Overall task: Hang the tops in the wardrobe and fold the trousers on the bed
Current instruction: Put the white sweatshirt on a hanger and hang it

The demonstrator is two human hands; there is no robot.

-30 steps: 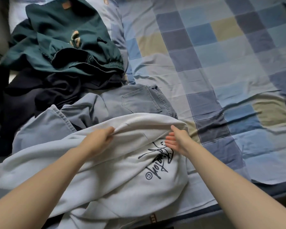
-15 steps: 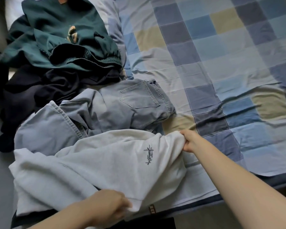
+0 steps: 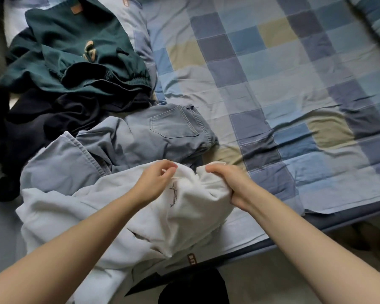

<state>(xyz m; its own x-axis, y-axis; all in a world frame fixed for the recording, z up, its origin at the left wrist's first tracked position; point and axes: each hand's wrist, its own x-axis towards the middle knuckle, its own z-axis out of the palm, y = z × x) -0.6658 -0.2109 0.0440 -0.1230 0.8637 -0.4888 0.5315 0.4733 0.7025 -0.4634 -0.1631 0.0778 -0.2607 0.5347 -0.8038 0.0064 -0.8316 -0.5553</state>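
Both hands grip the white top (image 3: 123, 218): left hand (image 3: 156, 181) pinching a fold, right hand (image 3: 226, 185) clenched on bunched cloth. Jeans (image 3: 140, 137) (crumpled) lie just beyond them on the bed (image 3: 272, 84).

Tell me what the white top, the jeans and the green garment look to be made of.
White top: likely soft matte cotton fleece; it bunches in thick, rounded folds where both hands grip it.
Jeans: faded light-blue denim, shown by the stitched patch pocket and heavy seams.
Green garment: probably a matte jersey or sweatshirt knit, with a ribbed elastic hem; the exact fibre cannot be told.
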